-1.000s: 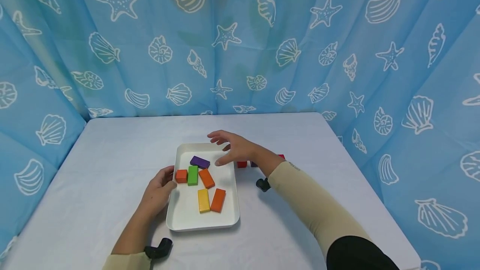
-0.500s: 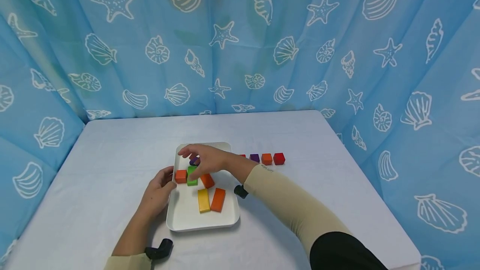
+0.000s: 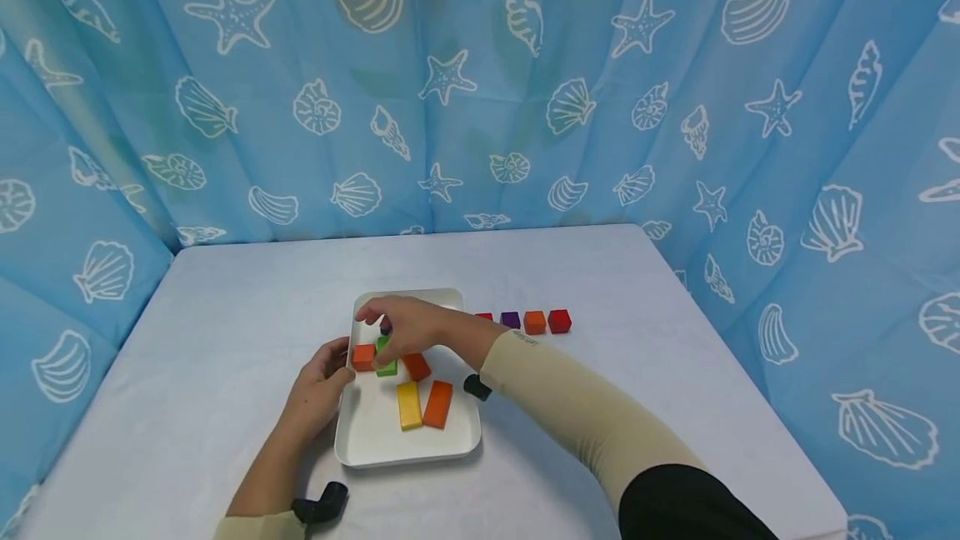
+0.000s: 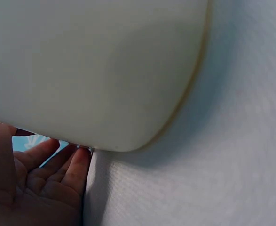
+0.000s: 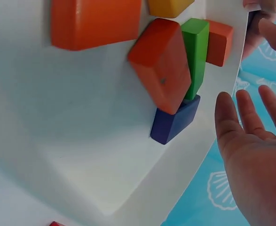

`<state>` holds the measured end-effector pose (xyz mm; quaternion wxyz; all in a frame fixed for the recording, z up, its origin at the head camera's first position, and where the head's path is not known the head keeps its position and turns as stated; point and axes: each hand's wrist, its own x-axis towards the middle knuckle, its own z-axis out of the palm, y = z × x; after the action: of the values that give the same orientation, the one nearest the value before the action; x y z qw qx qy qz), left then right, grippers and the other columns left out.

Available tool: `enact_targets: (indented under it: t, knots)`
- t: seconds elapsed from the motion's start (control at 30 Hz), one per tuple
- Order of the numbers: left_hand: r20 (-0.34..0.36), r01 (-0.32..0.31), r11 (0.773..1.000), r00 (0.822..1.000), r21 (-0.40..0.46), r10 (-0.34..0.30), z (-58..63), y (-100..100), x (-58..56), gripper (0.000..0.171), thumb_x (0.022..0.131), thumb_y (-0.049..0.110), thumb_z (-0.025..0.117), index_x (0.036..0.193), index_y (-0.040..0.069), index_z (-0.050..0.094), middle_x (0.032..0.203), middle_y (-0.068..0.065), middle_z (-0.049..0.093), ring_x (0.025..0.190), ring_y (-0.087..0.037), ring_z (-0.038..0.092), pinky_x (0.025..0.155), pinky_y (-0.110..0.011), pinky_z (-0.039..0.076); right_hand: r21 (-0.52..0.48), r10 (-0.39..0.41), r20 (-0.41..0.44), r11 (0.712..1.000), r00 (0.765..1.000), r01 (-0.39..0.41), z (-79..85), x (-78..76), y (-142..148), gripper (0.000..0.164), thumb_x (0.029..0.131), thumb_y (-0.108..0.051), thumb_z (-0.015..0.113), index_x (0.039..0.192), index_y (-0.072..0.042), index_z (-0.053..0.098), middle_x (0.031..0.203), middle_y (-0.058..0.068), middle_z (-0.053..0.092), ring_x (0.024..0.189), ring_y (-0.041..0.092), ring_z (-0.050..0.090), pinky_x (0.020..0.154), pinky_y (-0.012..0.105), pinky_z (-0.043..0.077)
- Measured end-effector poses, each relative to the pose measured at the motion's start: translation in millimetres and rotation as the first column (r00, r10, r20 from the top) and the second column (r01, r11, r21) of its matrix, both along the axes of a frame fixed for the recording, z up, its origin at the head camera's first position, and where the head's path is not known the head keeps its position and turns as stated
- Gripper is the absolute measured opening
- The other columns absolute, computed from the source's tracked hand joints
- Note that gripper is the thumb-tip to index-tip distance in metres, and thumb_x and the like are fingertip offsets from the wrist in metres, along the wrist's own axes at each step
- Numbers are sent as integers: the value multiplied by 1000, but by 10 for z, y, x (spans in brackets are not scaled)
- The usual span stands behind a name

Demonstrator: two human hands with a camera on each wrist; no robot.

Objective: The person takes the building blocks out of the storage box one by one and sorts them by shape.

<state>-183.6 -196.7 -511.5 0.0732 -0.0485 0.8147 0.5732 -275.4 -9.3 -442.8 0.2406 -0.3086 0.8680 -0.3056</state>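
A white tray [image 3: 367,440] holds several wooden blocks. My left hand [image 3: 313,390] grips its left edge, thumb at the rim and fingers along the outer side. Over the upper left part of the tray hovers my right hand [image 3: 405,325], fingers spread and nothing in them. Beneath it are a green block [image 5: 196,52], a purple block [image 5: 175,122] partly hidden in the head view, and an orange block [image 5: 161,61]. An orange-red block [image 3: 363,357] lies near the left thumb. Lower in the tray, a yellow block [image 3: 409,405] leans towards another orange block [image 3: 438,404].
Right of the tray, a short row of cubes stands on the white-covered table [image 3: 600,273]: a partly covered red cube [image 3: 485,317], a purple cube [image 3: 511,320], an orange cube [image 3: 535,322] and another red cube [image 3: 559,321]. A blue shell-print curtain [image 3: 480,132] hangs behind.
My right hand has moved left and nearer, from the tray's upper right to above the green and purple blocks, uncovering the cube row. The left hand stays at the tray's edge.
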Motion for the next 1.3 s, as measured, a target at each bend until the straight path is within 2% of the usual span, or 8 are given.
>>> enact_targets:
  t: [0.17,0.47,0.67,0.83,1.03,1.3]
  knots:
    - [-8,-1,1000,1000,-9,1,-11,1,7,61,102,9,48,161,2,36,165,-22,40,153,-40,37,123,-56,32,38,-27,-2,999,1000,27,-7,31,-75,67,86,-17,91,146,-18,59,143,3,60,120,20,59,85,22,58]
    - [-27,11,1000,1000,1,-11,-15,0,1,62,102,10,49,162,3,36,165,-22,40,153,-40,36,122,-56,33,155,-79,-33,984,996,83,-116,86,-155,62,84,-18,93,138,-19,63,128,-3,65,100,10,60,87,21,58]
    - [-28,11,1000,1000,-3,-11,-7,-10,10,61,102,10,49,162,3,36,165,-22,40,154,-40,36,123,-56,32,178,-101,-54,978,993,110,-229,92,-208,48,86,-21,92,126,-20,68,112,-9,66,96,11,60,81,21,56]
    - [-27,18,1000,999,-2,-19,-10,-12,19,62,102,10,49,162,3,37,165,-22,40,153,-41,36,123,-56,32,176,-133,-61,974,989,142,-299,133,-238,35,87,-22,91,115,-22,69,100,-10,64,89,12,61,73,21,55]
    - [-25,13,1000,1000,0,-13,-31,-2,16,62,101,10,49,161,3,37,165,-22,40,153,-41,36,123,-57,32,143,-154,-68,976,986,163,-303,184,-218,25,91,-24,88,107,-23,69,96,-9,65,84,12,62,69,22,56]
    - [-38,12,1000,999,-2,-12,-27,1,9,61,102,11,50,161,3,38,165,-23,39,153,-41,36,122,-57,33,65,-76,-148,994,986,86,-214,160,-163,21,92,-22,86,106,-21,71,93,-11,66,84,10,60,72,19,54]
